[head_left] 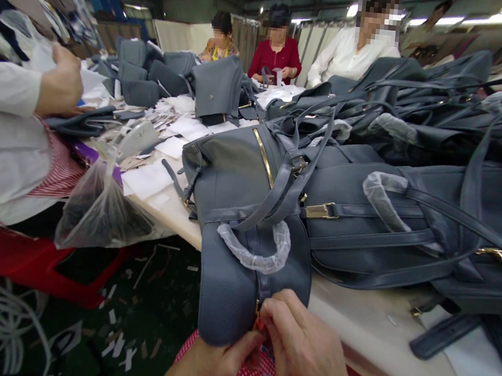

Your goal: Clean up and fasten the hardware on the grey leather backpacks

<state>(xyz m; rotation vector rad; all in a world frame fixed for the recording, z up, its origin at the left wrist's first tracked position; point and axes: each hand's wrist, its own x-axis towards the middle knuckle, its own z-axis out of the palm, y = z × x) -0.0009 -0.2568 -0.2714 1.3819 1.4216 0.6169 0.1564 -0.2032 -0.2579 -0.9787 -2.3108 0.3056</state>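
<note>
A dark blue-grey leather backpack (234,180) lies at the table edge, its flap (227,287) hanging over toward me. The flap's handle (256,263) is wrapped in clear plastic. Below it a narrow strap (263,282) ends in gold hardware at a small red-orange piece (257,324). My right hand (301,349) is closed, pinching at this piece with thumb and forefinger. Just beneath the flap's lower edge, my left hand (226,359) is closed too, its thumb and fingertips pressed together beside the red-orange piece. What lies between the left fingertips is hidden.
More blue-grey bags (392,209) with straps are heaped on the right. White paper sheets (148,177) and scraps cover the table's left part. A clear plastic bag (100,208) hangs from its edge above a red stool (41,261). Several people work around the table; one hand (62,81) is at left.
</note>
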